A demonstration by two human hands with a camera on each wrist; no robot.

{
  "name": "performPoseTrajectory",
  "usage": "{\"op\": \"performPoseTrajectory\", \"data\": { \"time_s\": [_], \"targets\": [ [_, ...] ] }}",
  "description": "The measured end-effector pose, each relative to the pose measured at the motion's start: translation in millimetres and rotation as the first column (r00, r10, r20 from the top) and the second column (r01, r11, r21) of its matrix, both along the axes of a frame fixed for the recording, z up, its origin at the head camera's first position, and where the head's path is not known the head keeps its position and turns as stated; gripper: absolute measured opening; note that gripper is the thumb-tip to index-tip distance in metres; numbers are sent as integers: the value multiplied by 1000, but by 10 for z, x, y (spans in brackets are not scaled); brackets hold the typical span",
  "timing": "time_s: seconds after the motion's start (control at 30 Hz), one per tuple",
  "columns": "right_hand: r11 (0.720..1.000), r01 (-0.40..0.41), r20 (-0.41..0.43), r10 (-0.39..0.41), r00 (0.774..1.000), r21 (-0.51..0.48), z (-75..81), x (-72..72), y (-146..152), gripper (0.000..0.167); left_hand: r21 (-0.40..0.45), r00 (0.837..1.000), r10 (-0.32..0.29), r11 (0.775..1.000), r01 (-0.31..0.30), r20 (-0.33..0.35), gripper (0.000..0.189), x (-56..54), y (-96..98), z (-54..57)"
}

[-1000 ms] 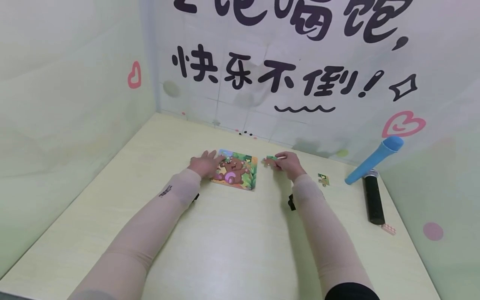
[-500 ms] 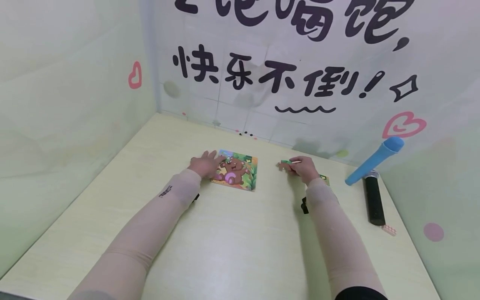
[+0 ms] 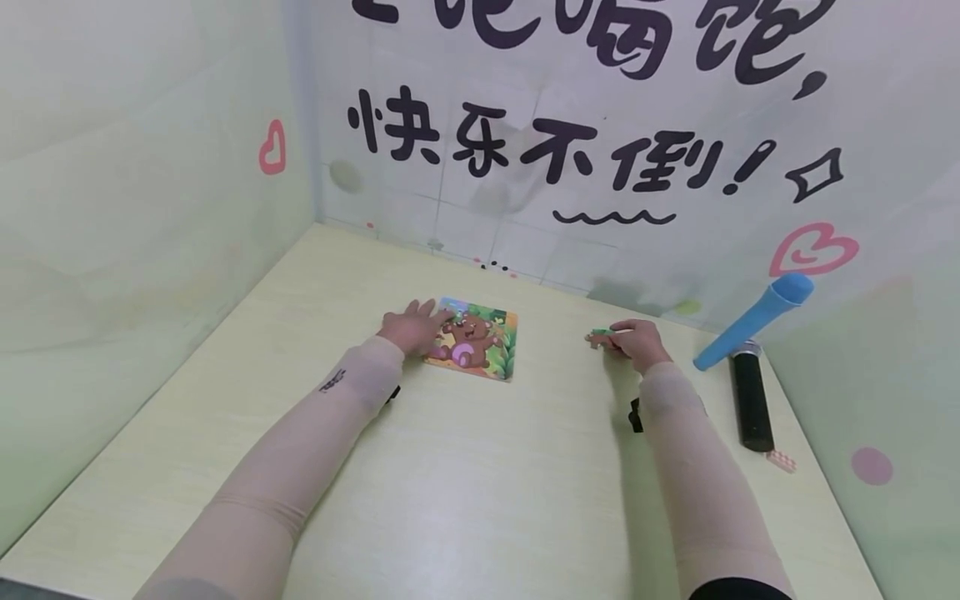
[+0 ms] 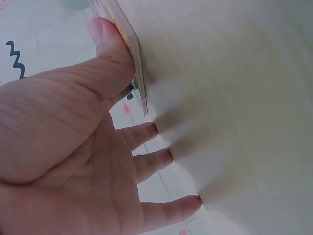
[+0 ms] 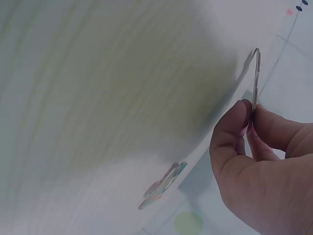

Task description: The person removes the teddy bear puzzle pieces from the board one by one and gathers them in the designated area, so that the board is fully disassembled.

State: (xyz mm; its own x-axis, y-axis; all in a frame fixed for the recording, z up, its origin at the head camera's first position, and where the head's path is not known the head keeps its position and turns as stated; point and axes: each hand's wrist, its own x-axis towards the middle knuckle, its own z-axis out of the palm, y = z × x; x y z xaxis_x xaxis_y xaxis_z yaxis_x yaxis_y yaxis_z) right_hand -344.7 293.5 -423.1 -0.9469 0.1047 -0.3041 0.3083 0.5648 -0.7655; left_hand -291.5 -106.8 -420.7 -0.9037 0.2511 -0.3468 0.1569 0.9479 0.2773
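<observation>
A square puzzle [image 3: 480, 346] with a brown bear picture lies flat on the table. My left hand [image 3: 414, 327] is at its left edge. In the left wrist view, the thumb [image 4: 113, 54] rests on the puzzle's edge while spread, straight fingers [image 4: 154, 161] touch the tabletop beside it. To the right, my right hand [image 3: 637, 342] pinches a puzzle piece [image 3: 598, 337] between thumb and fingers. The right wrist view has this piece edge-on and raised over the table. Another puzzle piece [image 5: 164, 186] lies on the table near the right hand; in the head view that hand hides it.
A blue cone-shaped tube [image 3: 750, 325] slants upward at the right, beside a black microphone [image 3: 752, 400] lying on the table [image 3: 480, 467]. A small pink checked item [image 3: 782, 461] lies by the microphone's end. Printed fabric walls [image 3: 487, 83] stand behind and at both sides.
My right hand has moved right, away from the bear puzzle, carrying the pinched puzzle piece, and now covers the loose piece in the head view. The left hand stays at the puzzle.
</observation>
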Motion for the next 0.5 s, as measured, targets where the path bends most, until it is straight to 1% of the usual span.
{"op": "performPoseTrajectory", "data": {
  "time_s": [0.13,0.27,0.5],
  "targets": [
    [999,7,-1,-7,1000,39,-3,-22,60,40,12,1000,9,1000,-9,6,73,-5,-4,2],
    [996,36,5,-36,999,82,-32,-58,99,38,20,1000,13,1000,-13,12,73,-11,-6,5],
    [987,18,4,-18,1000,162,-44,-67,117,38,22,1000,12,1000,-12,25,73,-14,-8,-1]
  ]
}}
